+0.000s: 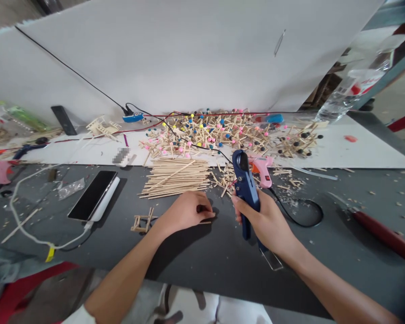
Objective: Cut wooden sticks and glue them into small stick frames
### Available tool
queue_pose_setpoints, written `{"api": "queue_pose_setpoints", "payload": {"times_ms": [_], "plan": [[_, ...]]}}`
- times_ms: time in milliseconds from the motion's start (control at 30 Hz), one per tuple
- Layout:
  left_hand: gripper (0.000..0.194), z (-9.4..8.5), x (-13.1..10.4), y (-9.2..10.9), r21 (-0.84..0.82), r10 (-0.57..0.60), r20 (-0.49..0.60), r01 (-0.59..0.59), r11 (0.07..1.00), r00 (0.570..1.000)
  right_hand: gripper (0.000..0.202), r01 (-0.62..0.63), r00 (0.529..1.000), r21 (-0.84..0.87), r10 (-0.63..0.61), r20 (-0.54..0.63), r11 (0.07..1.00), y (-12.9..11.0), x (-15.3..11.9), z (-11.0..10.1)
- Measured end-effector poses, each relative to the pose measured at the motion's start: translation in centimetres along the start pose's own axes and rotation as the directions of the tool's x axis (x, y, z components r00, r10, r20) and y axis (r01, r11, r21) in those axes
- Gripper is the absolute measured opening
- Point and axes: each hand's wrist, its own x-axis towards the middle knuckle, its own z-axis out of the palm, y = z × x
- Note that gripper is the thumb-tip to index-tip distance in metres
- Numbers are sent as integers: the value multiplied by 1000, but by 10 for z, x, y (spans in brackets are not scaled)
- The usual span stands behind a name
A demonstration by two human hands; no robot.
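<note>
- Right grip (268,220): one, closed around the blue cutter (248,193), head pointing away from the body. The far fingers are mostly hidden behind the handle.
- Left grip (189,210): one, fingers and thumb bent together, low over the desk (222,265). One short stick (205,222) shows under the fingertips, partly hidden; whether it is grasped or only touched cannot be told.
- Stack (177,177): one, long sticks, just beyond the left grip. Overlap prevents a count.
- Frame (142,222): one, wooden, beside the left forearm.
- Glue guns: two, pink. The right one (263,171) lies beyond the right grip; the left one (0,171) is cut off by the view's left edge.
- Heap (219,130): one, ball-tipped sticks, behind the stack; too tangled to count.
- Phone (93,195): one, left of the frame.
- Knife (381,231): one, red handle cut off at the right.
- Clearance: grey surface separates the grips and extends to the desk's front edge, which both forearms cross.
</note>
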Motion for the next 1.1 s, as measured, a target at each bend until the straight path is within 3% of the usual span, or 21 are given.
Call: {"api": "queue_pose_setpoints", "payload": {"times_ms": [133, 267, 367, 500, 667, 933, 1100], "plan": [[22, -4, 1, 1, 10, -7, -89, 8, 1000, 996, 27, -1, 1000, 10, 1, -5, 1000, 0, 0, -1], [34, -8, 3, -2, -20, -108, -194, 106, 994, 975, 27, 10, 1000, 18, -10, -15, 1000, 1, 0, -2], [32, -6, 2, -5, -53, -155, -209, 147, 988, 966, 29, 22, 1000, 27, -21, -15, 999, 0, 0, -3], [22, 1, 4, -5, -66, -131, -220, 119, 991, 967, 32, 32, 999, 26, -31, -39, 999, -2, 0, -6], [16, 12, 16, 3, 85, -121, -220, 143, 986, 968, 34, 46, 996, 35, -43, -74, 998, -1, 5, -11], [9, 38, 42, 18, 355, -186, -257, 272, 894, 948, 32, 63, 994, 69, -57, -91, 996, 3, 12, -13], [15, 31, 42, 13, 358, -192, -233, 268, 894, 953, 31, 61, 990, 58, -53, -132, 996, 9, 19, -16]]}}
